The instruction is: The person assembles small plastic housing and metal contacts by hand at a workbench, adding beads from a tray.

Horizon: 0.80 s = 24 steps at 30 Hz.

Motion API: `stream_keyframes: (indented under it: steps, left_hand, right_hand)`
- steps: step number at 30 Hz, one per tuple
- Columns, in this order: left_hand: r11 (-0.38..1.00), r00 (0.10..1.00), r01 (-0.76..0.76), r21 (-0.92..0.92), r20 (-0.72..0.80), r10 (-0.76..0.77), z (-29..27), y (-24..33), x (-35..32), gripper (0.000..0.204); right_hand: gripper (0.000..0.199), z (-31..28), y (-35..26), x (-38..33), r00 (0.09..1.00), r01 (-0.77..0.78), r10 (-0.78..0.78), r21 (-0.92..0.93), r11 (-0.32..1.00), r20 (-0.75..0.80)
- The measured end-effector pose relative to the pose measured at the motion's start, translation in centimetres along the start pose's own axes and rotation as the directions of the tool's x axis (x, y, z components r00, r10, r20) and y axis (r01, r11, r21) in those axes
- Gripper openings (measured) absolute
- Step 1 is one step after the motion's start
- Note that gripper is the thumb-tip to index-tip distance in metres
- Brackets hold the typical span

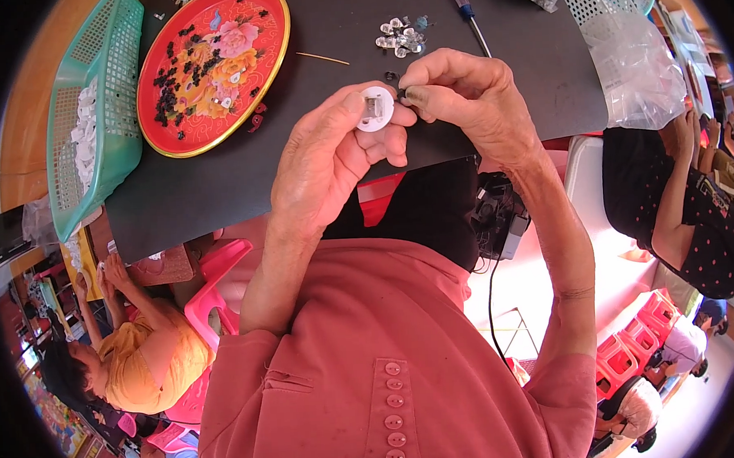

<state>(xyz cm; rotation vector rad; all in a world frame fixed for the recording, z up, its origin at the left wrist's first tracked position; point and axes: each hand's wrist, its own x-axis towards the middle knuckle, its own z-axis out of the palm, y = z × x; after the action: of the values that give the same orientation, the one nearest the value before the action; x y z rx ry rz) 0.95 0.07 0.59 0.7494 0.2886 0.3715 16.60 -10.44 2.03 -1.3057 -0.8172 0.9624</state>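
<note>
My left hand [322, 141] grips a round white plastic part [376, 109] between thumb and fingers, its face turned up. A rectangular recess with something metallic inside shows in that face. Close to the right of it, my right hand [476, 97] pinches a small black piece [403, 96] between thumb and forefinger; most of that piece is hidden by the fingertips. Just beyond the fingertips, another small black piece [391, 76] lies on the dark table [325, 18]. A cluster of clear and silvery parts [402, 37] rests farther back.
At left stands a red floral tray [150, 99] holding many small black pieces. Beside it, a green basket [119, 84] holds white parts. A screwdriver [466, 13], a thin stick [323, 58] and a clear plastic bag [634, 70] lie on the table. Other people sit on both sides.
</note>
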Motion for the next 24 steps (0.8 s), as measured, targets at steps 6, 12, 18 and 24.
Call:
stream_keyframes:
  steps: [6,12,18,24]
  left_hand:
    - [0.997,0.999,0.027,-0.074,0.034,-0.025,0.0,-0.2,0.1,0.03]
    - [0.999,1.0,0.026,0.033,-0.015,-0.025,0.5,-0.2,0.1,0.027]
    - [1.0,1.0,-0.022,-0.013,-0.009,0.022,-0.3,-0.9,0.3,0.028]
    - [0.994,0.993,-0.074,0.079,-0.087,0.08,-0.1,-0.9,0.3,0.025]
  right_hand:
    - [0.007,0.8,0.0,0.0,0.998,0.047,-0.052,0.166,0.985,0.029]
    - [0.006,1.7,0.2,0.1,0.997,0.074,-0.076,0.217,0.973,0.001]
    - [0.006,2.2,0.8,-0.1,0.988,0.158,-0.156,0.145,0.977,-0.022]
    - [0.005,1.9,1.2,-0.2,0.96,0.257,-0.266,-0.102,0.961,-0.086]
